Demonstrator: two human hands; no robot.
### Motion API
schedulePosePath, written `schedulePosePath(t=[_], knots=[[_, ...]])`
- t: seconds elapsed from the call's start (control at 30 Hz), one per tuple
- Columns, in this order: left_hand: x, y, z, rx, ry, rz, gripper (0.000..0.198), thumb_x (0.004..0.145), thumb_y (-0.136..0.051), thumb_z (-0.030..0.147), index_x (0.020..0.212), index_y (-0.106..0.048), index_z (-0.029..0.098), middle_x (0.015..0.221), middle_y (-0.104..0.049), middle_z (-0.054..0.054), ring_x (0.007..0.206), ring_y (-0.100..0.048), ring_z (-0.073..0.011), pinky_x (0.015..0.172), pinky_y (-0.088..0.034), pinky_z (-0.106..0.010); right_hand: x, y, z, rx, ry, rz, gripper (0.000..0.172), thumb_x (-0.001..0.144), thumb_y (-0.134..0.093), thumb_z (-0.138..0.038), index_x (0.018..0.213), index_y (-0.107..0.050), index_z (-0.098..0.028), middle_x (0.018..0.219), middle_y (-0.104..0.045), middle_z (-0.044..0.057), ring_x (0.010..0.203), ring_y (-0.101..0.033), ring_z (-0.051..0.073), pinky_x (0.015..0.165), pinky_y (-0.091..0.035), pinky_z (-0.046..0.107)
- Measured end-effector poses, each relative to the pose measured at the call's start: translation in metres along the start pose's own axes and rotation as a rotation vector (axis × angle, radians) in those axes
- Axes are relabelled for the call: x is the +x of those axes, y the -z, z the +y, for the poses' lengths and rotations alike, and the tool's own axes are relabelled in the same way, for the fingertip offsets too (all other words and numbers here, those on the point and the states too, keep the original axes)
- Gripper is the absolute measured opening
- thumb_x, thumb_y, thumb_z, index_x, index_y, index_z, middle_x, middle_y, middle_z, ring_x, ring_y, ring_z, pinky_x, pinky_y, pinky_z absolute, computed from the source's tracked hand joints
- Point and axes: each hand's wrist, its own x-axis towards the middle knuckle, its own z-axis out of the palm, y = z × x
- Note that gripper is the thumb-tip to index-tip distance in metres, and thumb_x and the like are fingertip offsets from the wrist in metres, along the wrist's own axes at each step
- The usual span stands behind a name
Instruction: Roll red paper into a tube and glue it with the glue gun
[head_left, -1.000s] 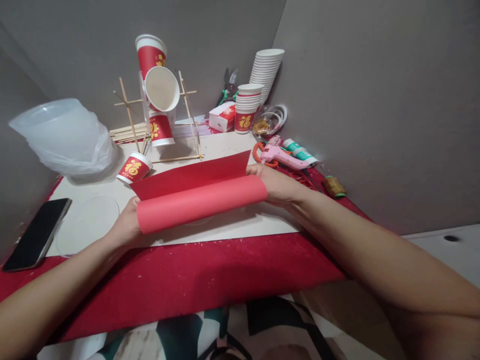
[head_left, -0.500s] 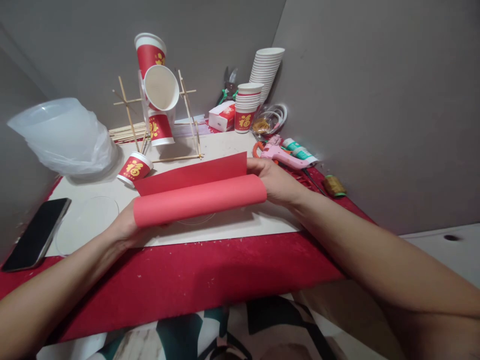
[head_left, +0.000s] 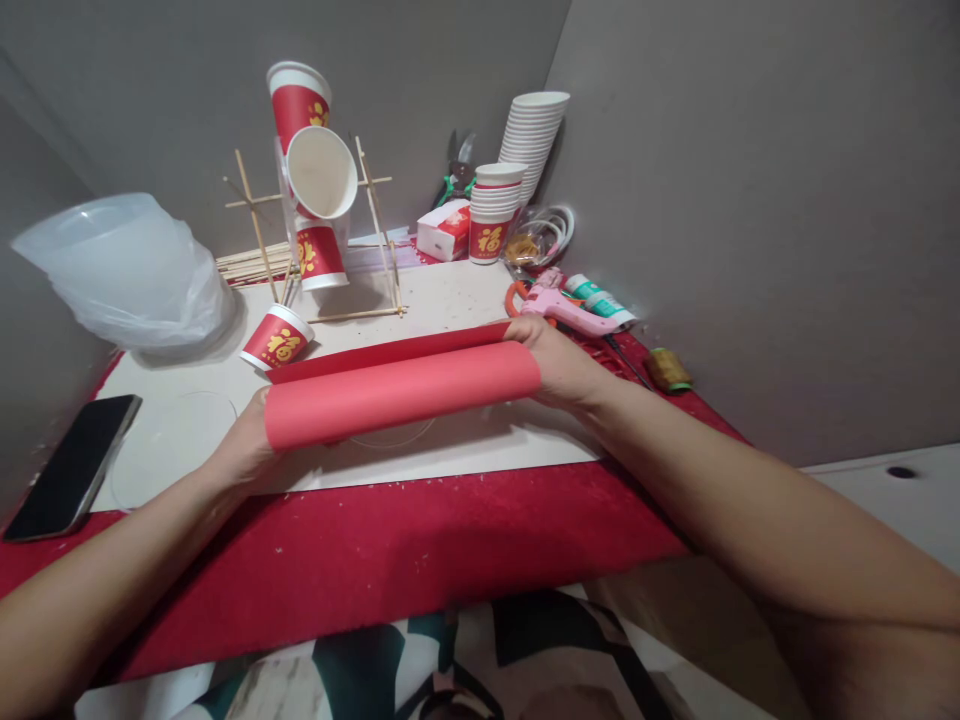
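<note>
A sheet of red paper (head_left: 401,395) is curled into a loose roll and held just above the white board (head_left: 450,450). My left hand (head_left: 244,450) grips its left end, fingers hidden behind the paper. At the right end my right hand (head_left: 559,365) is closed round the roll, thumb over the top edge. The paper's far flap shows as a thin dark red strip behind the roll.
A frame of sticks holding red paper cups (head_left: 311,180) stands at the back; one cup (head_left: 279,338) lies on its side. A plastic bag (head_left: 127,270) and phone (head_left: 71,465) are at left. Stacked cups (head_left: 491,210), a pink glue gun (head_left: 566,312) and thread spool (head_left: 666,370) are at right.
The upright far flap of the red paper has come down and the roll has tightened; both hands turned it a little toward the back.
</note>
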Motion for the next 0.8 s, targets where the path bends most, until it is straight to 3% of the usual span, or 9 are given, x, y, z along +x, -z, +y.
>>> schedulePosePath(t=[0.17,0.23,0.43,0.6,0.8], knots=[[-0.002,0.006,-0.001,0.169,-0.252,0.105,0.031,0.064,-0.084,0.011,0.095,-0.079,0.015,0.088,-0.079,-0.003,0.081,-0.069,-0.0212,0.071,-0.055,-0.026,0.0,0.0,0.002,0.011,-0.031,-0.006,0.052,0.048,-0.091,-0.037,0.096,-0.081,-0.02,0.077,-0.078,0.005,0.073,-0.075,0.025,0.055,-0.057,0.027],[-0.002,0.008,0.0,0.189,-0.281,0.113,0.036,0.06,-0.084,0.007,0.095,-0.08,0.015,0.087,-0.079,-0.003,0.08,-0.07,-0.0218,0.069,-0.055,-0.026,0.001,0.002,0.004,0.007,-0.054,0.0,0.049,0.048,-0.09,-0.036,0.094,-0.081,-0.02,0.07,-0.076,0.004,0.062,-0.072,0.022,0.048,-0.053,0.025],[-0.003,0.001,0.008,0.194,-0.275,0.024,0.024,0.063,-0.079,0.011,0.086,-0.081,0.016,0.07,-0.077,0.003,0.069,-0.072,-0.0207,0.063,-0.052,-0.025,0.002,0.006,0.01,-0.028,-0.112,-0.012,0.038,0.051,-0.087,-0.033,0.086,-0.08,-0.02,0.055,-0.069,-0.001,0.038,-0.056,0.011,0.04,-0.049,0.022],[-0.004,-0.004,0.011,0.261,-0.177,0.009,0.014,0.061,-0.076,0.005,0.072,-0.079,0.013,0.062,-0.074,0.0,0.057,-0.067,-0.0174,0.056,-0.051,-0.023,0.002,0.008,0.011,-0.087,-0.104,-0.04,0.026,0.056,-0.085,-0.032,0.079,-0.079,-0.02,0.049,-0.065,-0.002,0.041,-0.059,0.013,0.041,-0.05,0.021],[0.0,0.003,-0.002,0.231,-0.137,-0.002,0.008,0.061,-0.079,0.007,0.061,-0.074,0.013,0.061,-0.073,-0.002,0.062,-0.066,-0.02,0.061,-0.055,-0.028,0.002,0.006,0.009,-0.054,-0.03,-0.005,0.025,0.057,-0.085,-0.028,0.08,-0.081,-0.02,0.072,-0.077,0.002,0.065,-0.071,0.018,0.055,-0.056,0.023]])
